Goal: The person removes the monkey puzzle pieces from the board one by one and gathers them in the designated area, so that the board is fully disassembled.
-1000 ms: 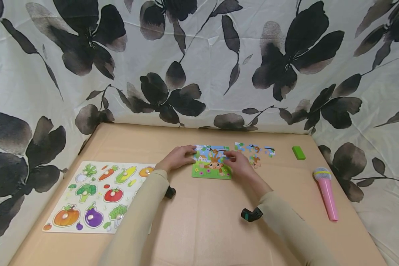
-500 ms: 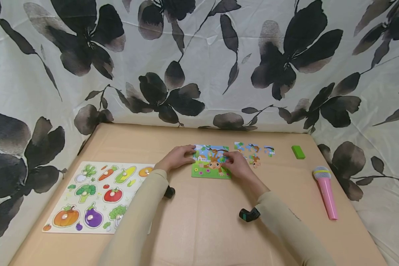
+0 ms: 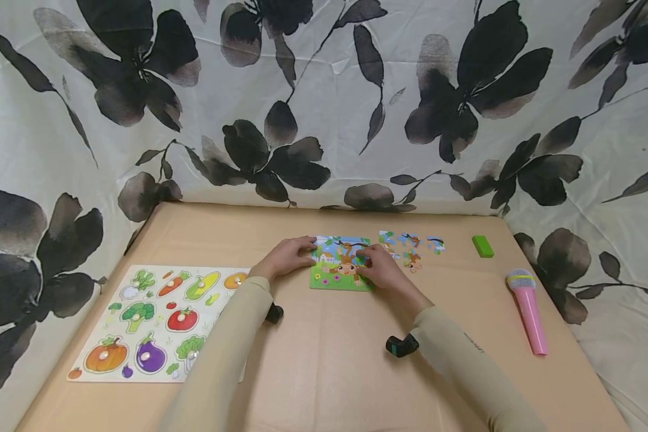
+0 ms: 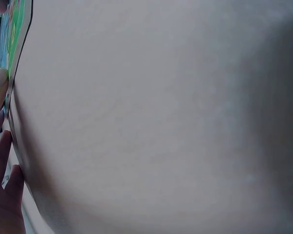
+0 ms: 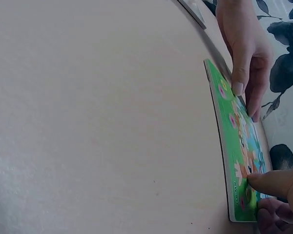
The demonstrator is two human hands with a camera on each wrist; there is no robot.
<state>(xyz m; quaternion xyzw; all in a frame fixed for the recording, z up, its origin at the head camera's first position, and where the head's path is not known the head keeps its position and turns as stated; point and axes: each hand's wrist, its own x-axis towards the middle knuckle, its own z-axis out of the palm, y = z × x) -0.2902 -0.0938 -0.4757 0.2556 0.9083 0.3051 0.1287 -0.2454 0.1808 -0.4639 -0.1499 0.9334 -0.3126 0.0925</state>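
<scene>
A small monkey jigsaw puzzle (image 3: 332,279) with a green lower border lies toward the back of the table. My left hand (image 3: 285,258) holds its left side, thumb and fingertips at the edge. On the right side, my right hand (image 3: 387,269) grips the puzzle: the thumb (image 5: 271,181) presses the picture near the monkey, and the other fingers curl at the board's side, partly out of sight. Just beyond the right hand lie several loose jigsaw pieces (image 3: 412,240) printed with monkeys, branches and blue sky.
A white vegetable board (image 3: 162,294) with pictures of vegetables covers the table's left side, partly behind the left sleeve (image 3: 224,348). At the right are a green block (image 3: 483,246) and a pink toy microphone (image 3: 529,318). Floral cloth (image 3: 351,90) hangs behind the table.
My right thumb has slid slightly down the puzzle's right side, and the right forearm has shifted a little left. The left hand stays at the left edge.
</scene>
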